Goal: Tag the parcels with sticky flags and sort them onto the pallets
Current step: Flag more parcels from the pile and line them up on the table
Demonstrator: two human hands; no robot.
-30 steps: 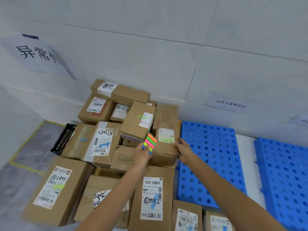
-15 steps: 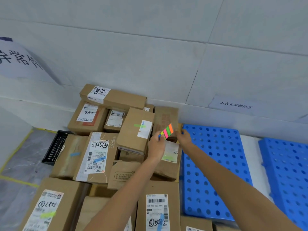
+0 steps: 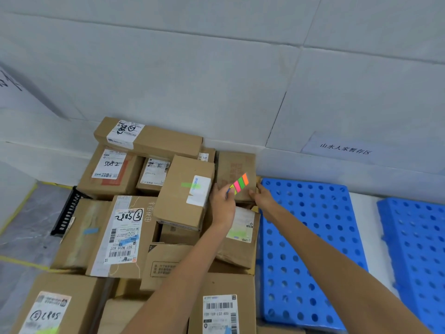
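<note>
A heap of brown cardboard parcels point(image 3: 125, 239) lies on the floor against the wall, several bearing white labels and blue or green flags. My left hand point(image 3: 222, 204) pinches a pad of sticky flags point(image 3: 239, 184) with yellow, pink, green and orange strips. The pad is held up in front of a small brown parcel point(image 3: 234, 165) at the back of the heap. My right hand point(image 3: 263, 197) grips that parcel's lower right corner. Just below lies a parcel with a green flag on its label point(image 3: 240, 233).
Two blue perforated plastic pallets point(image 3: 310, 239) point(image 3: 419, 249) lie on the floor to the right of the heap. A black crate point(image 3: 66, 213) sticks out at the heap's left. Yellow tape lines mark the grey floor at left. Paper signs hang on the white wall.
Both hands left the green-flagged parcel and reached farther back to the small brown parcel by the wall. The flag pad rose with my left hand.
</note>
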